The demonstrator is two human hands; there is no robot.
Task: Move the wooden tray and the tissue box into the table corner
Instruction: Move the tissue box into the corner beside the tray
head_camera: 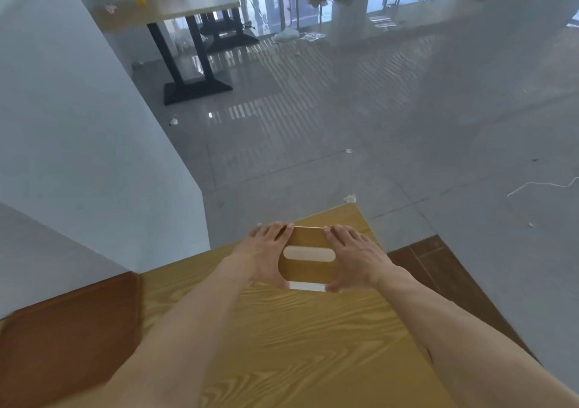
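A wood-topped tissue box (308, 271) with a pale oval slot in its lid and a white lower edge rests on the light wood-grain table (282, 338), close to the table's far corner. My left hand (266, 255) clasps its left side, fingers over the far edge and thumb at the near edge. On the opposite side, my right hand (355, 258) grips it the same way. No separate wooden tray is visible.
A white wall (94, 157) runs along the table's left side, with brown bench seating (65, 338) below it and more brown wood (438, 269) at the right. Beyond the corner lies glossy grey floor (344, 141) with paper scraps. Another table (175, 9) stands far back.
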